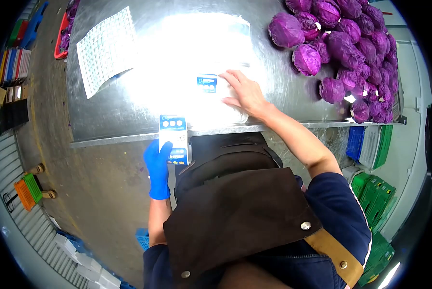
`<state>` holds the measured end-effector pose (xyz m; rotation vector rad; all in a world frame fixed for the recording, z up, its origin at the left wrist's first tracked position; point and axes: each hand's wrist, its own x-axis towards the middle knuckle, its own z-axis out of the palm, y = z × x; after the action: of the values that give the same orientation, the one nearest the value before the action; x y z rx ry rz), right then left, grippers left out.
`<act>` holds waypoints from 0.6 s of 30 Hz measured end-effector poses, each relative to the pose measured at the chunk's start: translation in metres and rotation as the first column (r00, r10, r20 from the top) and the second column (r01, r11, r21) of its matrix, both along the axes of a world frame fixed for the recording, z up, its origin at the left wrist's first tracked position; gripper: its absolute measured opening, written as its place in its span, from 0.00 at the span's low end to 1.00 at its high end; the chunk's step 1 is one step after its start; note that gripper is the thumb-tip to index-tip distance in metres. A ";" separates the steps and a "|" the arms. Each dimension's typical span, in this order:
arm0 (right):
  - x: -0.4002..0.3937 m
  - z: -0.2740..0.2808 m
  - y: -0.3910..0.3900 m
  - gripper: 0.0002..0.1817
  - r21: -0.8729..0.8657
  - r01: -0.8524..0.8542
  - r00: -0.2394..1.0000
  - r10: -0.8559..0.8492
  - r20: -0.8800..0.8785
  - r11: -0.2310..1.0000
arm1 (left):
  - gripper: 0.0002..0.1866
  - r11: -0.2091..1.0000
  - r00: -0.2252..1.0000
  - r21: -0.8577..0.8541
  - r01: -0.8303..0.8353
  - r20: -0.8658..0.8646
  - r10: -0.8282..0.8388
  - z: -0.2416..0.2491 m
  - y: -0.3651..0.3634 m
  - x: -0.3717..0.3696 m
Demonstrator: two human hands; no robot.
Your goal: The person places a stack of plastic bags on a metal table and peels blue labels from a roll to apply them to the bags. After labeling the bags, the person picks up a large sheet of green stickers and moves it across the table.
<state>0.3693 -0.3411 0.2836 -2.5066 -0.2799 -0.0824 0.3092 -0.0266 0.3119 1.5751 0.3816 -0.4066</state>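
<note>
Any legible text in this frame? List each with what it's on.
None can be read.
Label strip in the gloved left hand: blue and white print with three dots, too blurred.
Blue label on the steel table by the bare right hand: washed out by glare.
Sticker sheet: grid of small labels, too small.

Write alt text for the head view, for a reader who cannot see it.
At a steel table, a person's gloved left hand holds a strip of labels at the table edge while the bare right hand presses on a glare-washed package. Red cabbages are piled at the right, and a label sheet lies at the left.
</note>
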 end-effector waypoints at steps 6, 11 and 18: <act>0.001 -0.050 -0.035 0.15 -0.100 -0.263 0.964 0.259 -0.052 0.960 | 0.17 1.000 0.999 0.001 0.002 0.038 -0.002 0.007 -0.016 0.004; 0.027 -0.049 -0.046 0.10 0.349 -0.070 0.968 0.149 -0.202 0.934 | 0.17 0.996 0.994 -0.022 0.083 0.073 -0.081 0.007 -0.013 0.003; 0.099 -0.030 -0.092 0.16 0.527 0.631 0.775 -0.488 -0.401 0.569 | 0.15 0.985 0.983 -0.062 0.161 0.094 -0.155 0.007 -0.022 0.002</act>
<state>0.4686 -0.4330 0.2538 -1.7852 0.5844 -0.1386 0.3109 -0.0485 0.3188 1.5547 0.1726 -0.4656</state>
